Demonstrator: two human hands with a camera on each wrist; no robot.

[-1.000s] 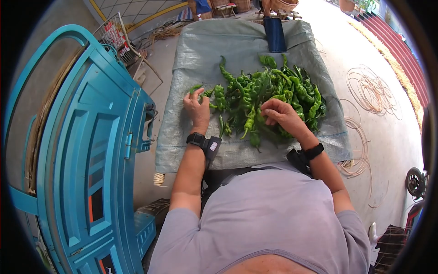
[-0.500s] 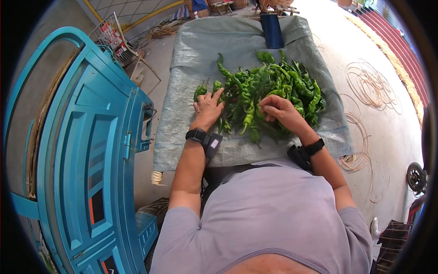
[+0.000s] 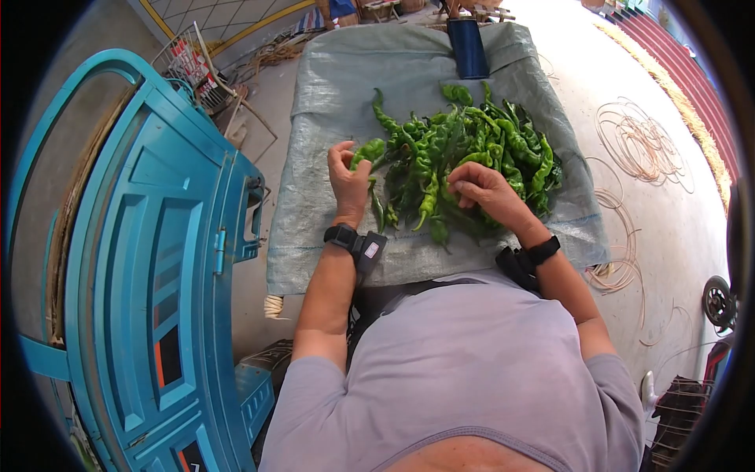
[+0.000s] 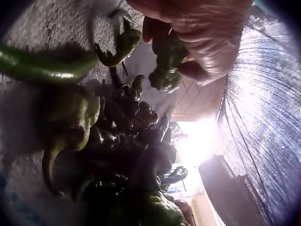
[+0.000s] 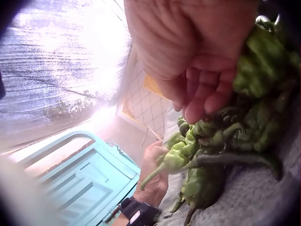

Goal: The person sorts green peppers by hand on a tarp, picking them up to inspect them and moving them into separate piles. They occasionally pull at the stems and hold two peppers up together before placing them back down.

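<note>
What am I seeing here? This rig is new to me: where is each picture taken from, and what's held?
There is no robot: a person works with two bare hands. The head view looks down from a camera worn on the head; the other two come from cameras on the wrists, each watching its own hand. A pile of green peppers lies on a grey-green sheet. The left hand pinches one pepper beside the pile. The right hand is at the pile, fingers loosely curled, with nothing visible in its grip.

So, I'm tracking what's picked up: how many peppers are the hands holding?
1 pepper, pinched in the left hand. None shows in the right hand, though curled fingers may hide one.
</note>
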